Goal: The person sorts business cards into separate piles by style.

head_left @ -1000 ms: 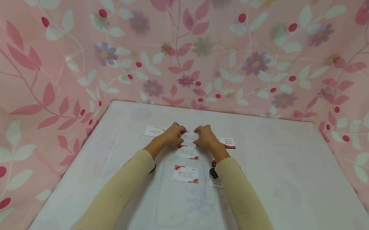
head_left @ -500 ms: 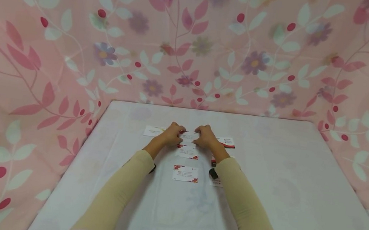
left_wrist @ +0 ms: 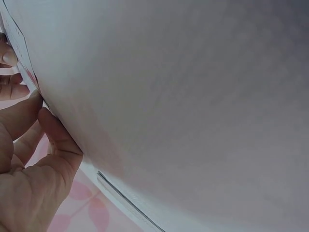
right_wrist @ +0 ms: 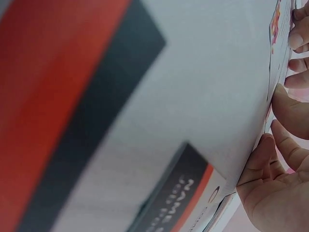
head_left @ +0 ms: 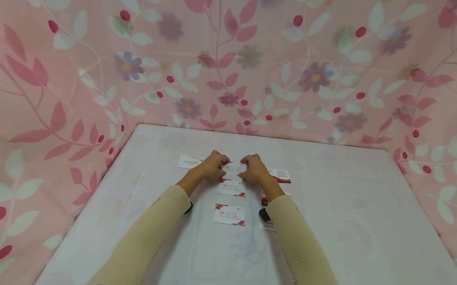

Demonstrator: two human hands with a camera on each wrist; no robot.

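Observation:
In the head view, a white business card (head_left: 233, 167) with a red floral corner lies in the far row, between both hands. My left hand (head_left: 212, 165) pinches its left end, thumb at the near edge and fingertips at the far edge. The right hand (head_left: 254, 170) grips the opposite end the same way; its curled fingers (right_wrist: 260, 157) show low against the white surface in the right wrist view. Two matching floral cards lie nearer in the same column, a middle card (head_left: 232, 186) just below the hands and a near card (head_left: 229, 214).
Left of the hands lies a pale card (head_left: 189, 161); a red-and-black-edged card (head_left: 281, 175) lies to the right. The right forearm partly covers two more cards, including a lower card (head_left: 267, 225). A white cloth (head_left: 345, 231) covers the table, with a pink floral curtain (head_left: 238, 54) behind.

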